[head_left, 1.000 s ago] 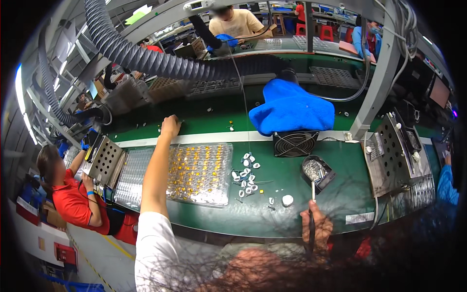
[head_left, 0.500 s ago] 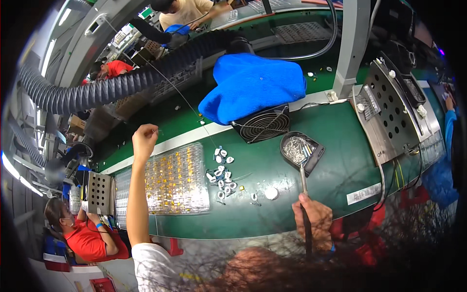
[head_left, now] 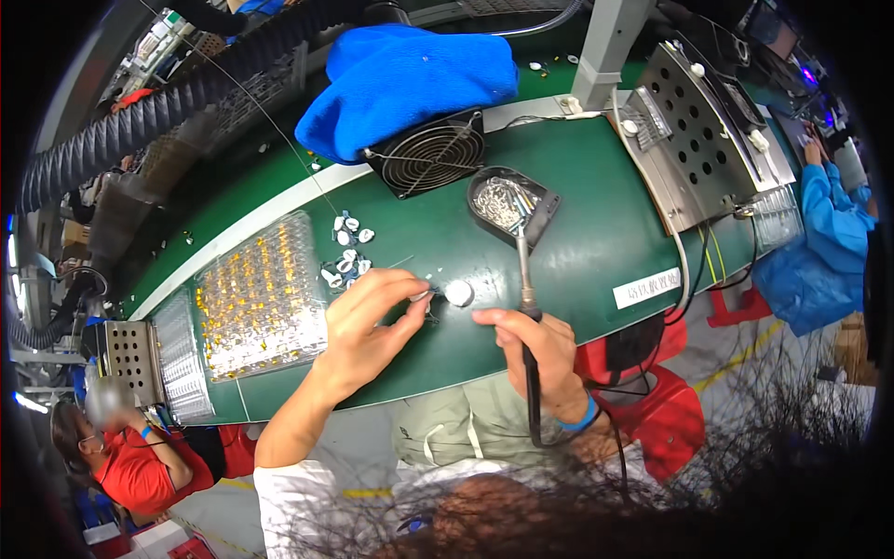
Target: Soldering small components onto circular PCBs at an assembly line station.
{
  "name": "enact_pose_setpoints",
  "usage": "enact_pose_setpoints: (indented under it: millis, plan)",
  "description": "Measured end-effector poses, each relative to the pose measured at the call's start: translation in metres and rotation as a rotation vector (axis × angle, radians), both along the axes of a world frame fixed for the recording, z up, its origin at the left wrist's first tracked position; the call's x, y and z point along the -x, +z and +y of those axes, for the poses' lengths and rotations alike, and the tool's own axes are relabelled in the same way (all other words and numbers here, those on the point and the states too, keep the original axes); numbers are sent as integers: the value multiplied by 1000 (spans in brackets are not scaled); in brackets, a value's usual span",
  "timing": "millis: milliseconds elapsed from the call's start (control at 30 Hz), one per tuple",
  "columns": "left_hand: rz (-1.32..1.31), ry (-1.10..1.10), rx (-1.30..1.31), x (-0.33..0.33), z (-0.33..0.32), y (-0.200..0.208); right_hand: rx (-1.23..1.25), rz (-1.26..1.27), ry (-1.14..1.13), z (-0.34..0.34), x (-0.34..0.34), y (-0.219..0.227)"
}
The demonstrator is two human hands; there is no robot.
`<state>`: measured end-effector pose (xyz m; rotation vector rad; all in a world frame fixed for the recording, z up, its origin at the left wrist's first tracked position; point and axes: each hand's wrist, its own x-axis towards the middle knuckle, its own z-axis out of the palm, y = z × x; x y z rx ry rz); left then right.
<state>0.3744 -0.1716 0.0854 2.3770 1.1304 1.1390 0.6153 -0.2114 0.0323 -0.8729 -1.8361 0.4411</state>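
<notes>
My left hand is closed in a pinch over the bench, with thumb and forefinger at a small white part with dark leads. Just right of it is a small round white piece. My right hand grips a soldering iron by its dark handle, forefinger stretched toward the white piece. The iron's metal end rests in a black scoop-shaped tray of silvery wire-like bits. Several more white parts lie beyond my left hand, some partly hidden by it.
A clear tray of yellow pieces lies left on the green bench. At the back stand a black fan and a blue cloth. A perforated metal stand is on the right. Co-workers sit at far left and right.
My left hand has come down and right, from raised above the clear tray to the small white part. My right hand keeps the iron in the black tray. The whole view has shifted.
</notes>
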Motion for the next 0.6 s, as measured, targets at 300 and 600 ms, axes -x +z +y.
enact_pose_setpoints:
  millis: [300,600]
  plan:
    - [-72,-48,-3,-17,-1,-18,-139,36,-75,6,19,-5]
    - [80,-273,-103,4,-7,-33,-107,-240,-103,0,28,-1]
